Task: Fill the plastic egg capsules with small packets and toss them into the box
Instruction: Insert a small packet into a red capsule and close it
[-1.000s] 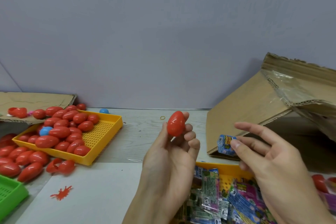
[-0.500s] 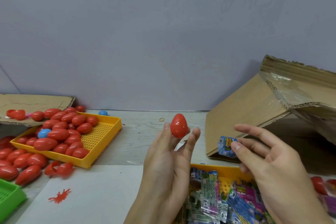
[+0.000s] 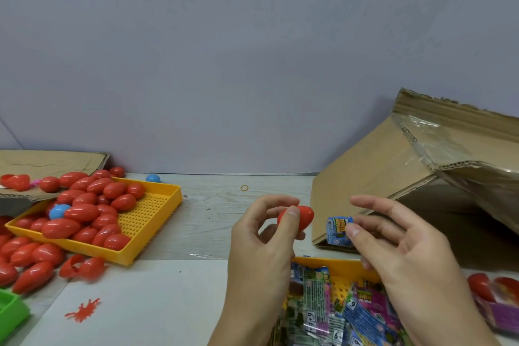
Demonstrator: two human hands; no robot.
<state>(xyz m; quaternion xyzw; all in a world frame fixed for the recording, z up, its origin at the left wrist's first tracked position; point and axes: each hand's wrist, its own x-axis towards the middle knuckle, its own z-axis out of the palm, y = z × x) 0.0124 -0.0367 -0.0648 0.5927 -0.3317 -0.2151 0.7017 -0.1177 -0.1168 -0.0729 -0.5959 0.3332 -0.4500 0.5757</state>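
My left hand [image 3: 259, 244] grips a closed red egg capsule [image 3: 302, 216] between thumb and fingers, its pointed end turned right. My right hand [image 3: 398, 250] pinches a small folded blue packet [image 3: 338, 230] just right of the egg, with its other fingers spread. Below both hands a yellow tray [image 3: 331, 262] holds several colourful packets [image 3: 337, 314]. The cardboard box [image 3: 393, 177] lies open on its side at the right, its dark opening facing me.
A second yellow tray [image 3: 151, 222] at the left is heaped with red eggs and one blue egg [image 3: 59, 211]. More red eggs [image 3: 28, 255] lie loose beside it. A green tray corner [image 3: 11, 309] sits bottom left. A rubber band [image 3: 244, 188] lies on the table.
My left hand turned the egg from upright at the fingertips to lying sideways, and lowered it toward the packet. My right hand moved slightly left with the packet.
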